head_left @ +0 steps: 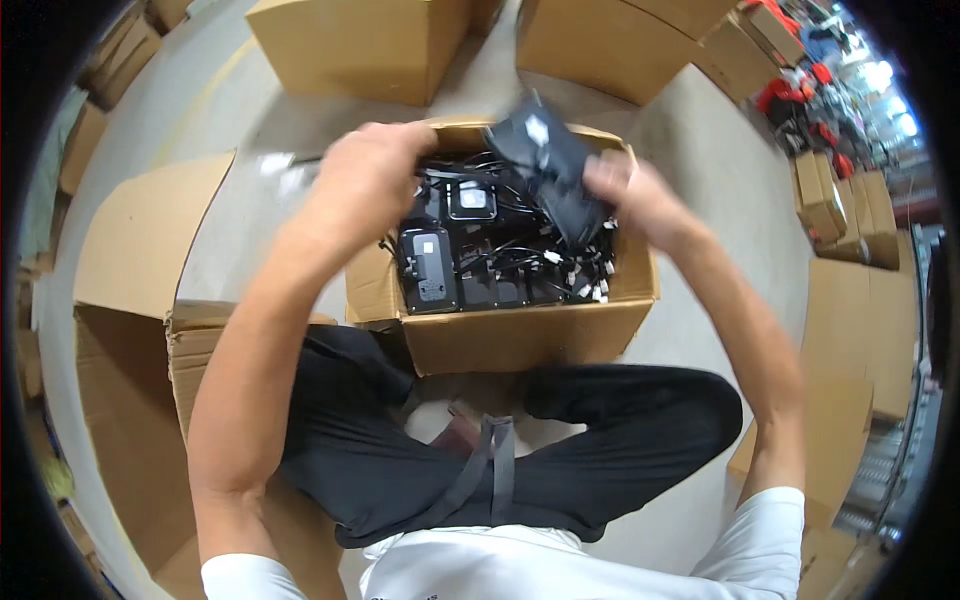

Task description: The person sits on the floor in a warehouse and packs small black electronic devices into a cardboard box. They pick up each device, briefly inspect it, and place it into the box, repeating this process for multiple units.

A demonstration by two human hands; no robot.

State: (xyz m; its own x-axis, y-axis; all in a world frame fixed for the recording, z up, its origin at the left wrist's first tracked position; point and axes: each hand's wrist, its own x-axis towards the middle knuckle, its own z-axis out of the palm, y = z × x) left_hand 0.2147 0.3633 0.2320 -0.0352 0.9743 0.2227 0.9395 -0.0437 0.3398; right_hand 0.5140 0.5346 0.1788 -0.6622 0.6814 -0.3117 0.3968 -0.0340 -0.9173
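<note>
A black, flat, rectangular plastic device [548,160] with a pale label on its face is what I have lifted, tilted, above the far side of the open brown cardboard box [520,335]. My right hand [628,190] is closed on its right edge, at about 3 o'clock from the device. My left hand [368,170] sits at 9 o'clock from it, over the box's far-left corner; its fingers curl downward, but I cannot tell whether they grip anything, since the picture is blurred there. Inside the box I see more black devices [430,265] with grey labels, standing side by side among tangled black cables with white connectors [575,270]. The box rests on the grey concrete floor [720,200] just beyond my crossed legs in black trousers [620,440]. At 12 o'clock stand two closed brown cartons [350,45], and flattened cardboard sheets [140,230] lie at 9 o'clock.
</note>
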